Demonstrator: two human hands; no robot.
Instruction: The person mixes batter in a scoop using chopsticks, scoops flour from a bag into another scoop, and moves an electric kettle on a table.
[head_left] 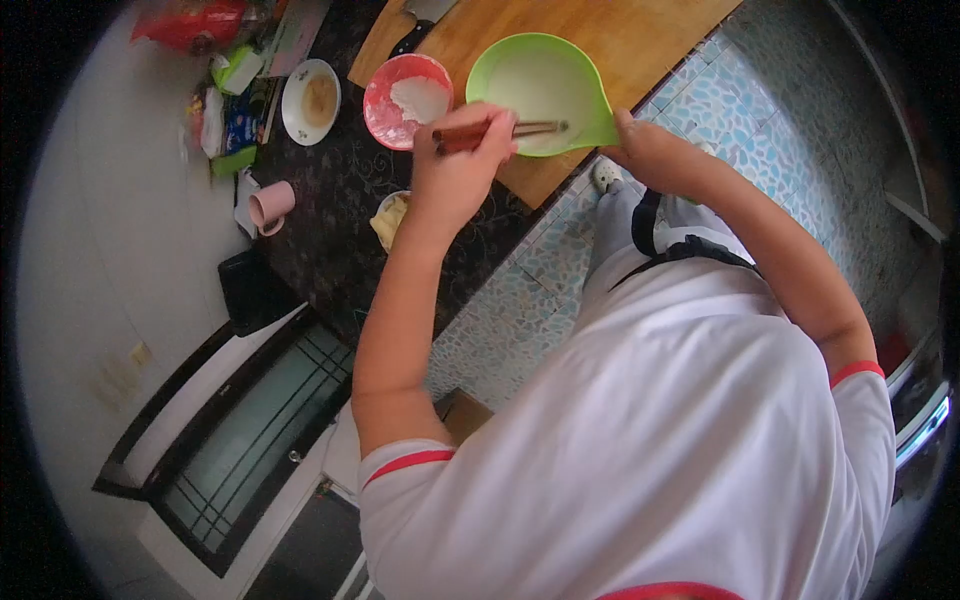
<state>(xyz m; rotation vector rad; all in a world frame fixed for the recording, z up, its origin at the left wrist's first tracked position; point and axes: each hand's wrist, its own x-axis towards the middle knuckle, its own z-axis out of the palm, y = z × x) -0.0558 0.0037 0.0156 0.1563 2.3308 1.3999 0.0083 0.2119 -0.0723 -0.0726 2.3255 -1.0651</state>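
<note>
My left hand (462,172) is closed round chopsticks (540,128) with brown upper ends and thin, metal-looking lower ends. Their tips reach into a lime-green bowl (606,95) holding a pale, whitish mixture. My right hand (650,152) grips the bowl's handle on the other side. Beside my left hand stands a red bowl (378,112) with white powder inside. A small dish of pale yellow pieces (389,220) is partly covered by my left forearm.
A wooden board (640,45) lies under the green bowl on a dark patterned table (340,185). Further left are a white bowl with brownish contents (318,100), a pink mug (271,207) and several packets (238,128). A knife (425,15) lies at the top.
</note>
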